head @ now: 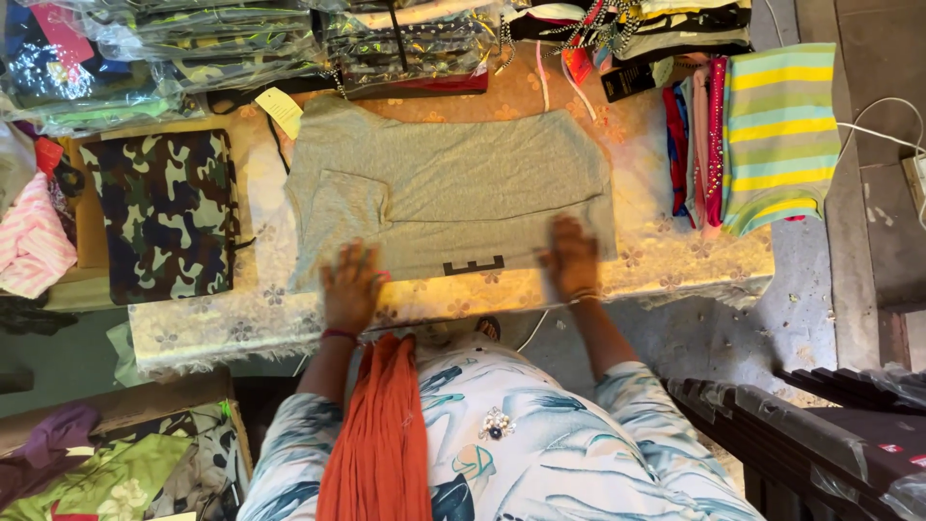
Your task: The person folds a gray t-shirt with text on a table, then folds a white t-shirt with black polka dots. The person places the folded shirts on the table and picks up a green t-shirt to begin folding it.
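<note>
- While both palms press flat, 1 grey T-shirt point(449, 188) lies folded on the surface point(675, 260), its near hem under the fingers.
- 1 left hand point(350, 287) rests on the hem's left end, fingers spread apart, clamped on nothing.
- 1 right hand point(572, 256) rests on the right end, fingers likewise apart.
- 1 camouflage garment point(166, 212) lies left of the left fingers.
- 1 striped folded stack point(779, 130) sits right of and beyond the right fingers.

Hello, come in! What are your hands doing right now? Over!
Left hand and right hand flat, open, on the grey shirt's near edge. Shirt folded on the table. Camouflage cloth beside it, apart.
</note>
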